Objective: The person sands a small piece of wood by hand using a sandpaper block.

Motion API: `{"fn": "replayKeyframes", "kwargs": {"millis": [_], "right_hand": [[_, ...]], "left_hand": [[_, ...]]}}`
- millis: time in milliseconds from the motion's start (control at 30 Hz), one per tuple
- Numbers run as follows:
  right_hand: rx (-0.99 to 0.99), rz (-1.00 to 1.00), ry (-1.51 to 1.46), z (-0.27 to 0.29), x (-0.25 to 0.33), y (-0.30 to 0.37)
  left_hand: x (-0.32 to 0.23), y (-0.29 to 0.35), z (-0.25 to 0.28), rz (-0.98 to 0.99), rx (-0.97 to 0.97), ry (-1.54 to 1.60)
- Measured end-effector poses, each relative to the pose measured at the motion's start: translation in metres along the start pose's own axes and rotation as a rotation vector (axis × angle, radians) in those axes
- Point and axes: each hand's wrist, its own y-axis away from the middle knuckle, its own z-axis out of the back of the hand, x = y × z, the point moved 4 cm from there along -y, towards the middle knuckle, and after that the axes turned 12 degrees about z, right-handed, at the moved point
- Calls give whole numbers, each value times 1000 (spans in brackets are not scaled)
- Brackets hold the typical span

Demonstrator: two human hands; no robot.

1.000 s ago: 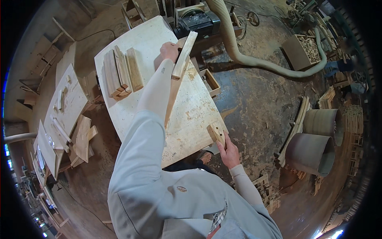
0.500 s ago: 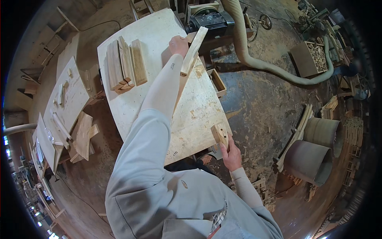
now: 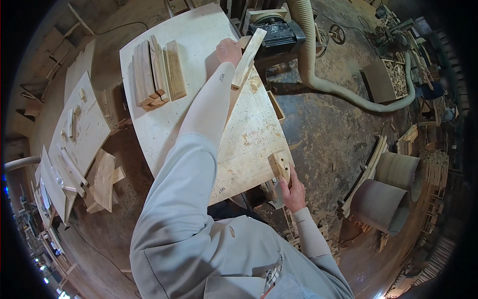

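Observation:
My left hand point(image 3: 229, 51) reaches to the far right side of a pale work table point(image 3: 199, 25). Its fingers are curled closed, and what they grip is hidden. Right beside it a light wooden strip point(image 3: 249, 59) lies slanted along the table's right side. At the near right corner my right hand point(image 3: 294, 192) is closed on a wooden block point(image 3: 282, 165) with dark holes, the thumb on its near end. On the table's left part lie stacked wooden pieces point(image 3: 144, 74), with a single wooden piece point(image 3: 175, 70) just right of them.
A black motor point(image 3: 274, 37) stands past the table's far right edge, beside a ribbed hose point(image 3: 304, 45) that runs off right. Two large drums point(image 3: 381, 204) stand on the floor at right. Boards point(image 3: 82, 124) carrying small offcuts lie at left.
The view has shifted slightly. My left hand stays beside the strip, and my right hand keeps its hold on the block.

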Motion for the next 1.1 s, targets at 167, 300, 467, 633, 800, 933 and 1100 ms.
{"fn": "replayKeyframes", "kwargs": {"millis": [167,300,467,633,800,933,1100], "right_hand": [[1,-22,-7,-3,-3,1],[-14,-21,-26,-3,-9,3],[-51,42,-3,-7,-7,1],[-15,-58,-17,-6,-7,3],[-19,-60,4,-5,-1,4],[-35,-15,12,-4,-1,2],[-36,-74,35,5,0,7]], "left_hand": [[-4,4,3,-28,-18,-3],[-12,10,3,-20,-8,1],[-12,2,12,-69,-56,-59],[-11,3,5,-52,-15,-61],[-6,-1,6,-94,-28,-71],[4,5,13,-109,-74,-53],[7,35,25,-47,87,-41]]}}
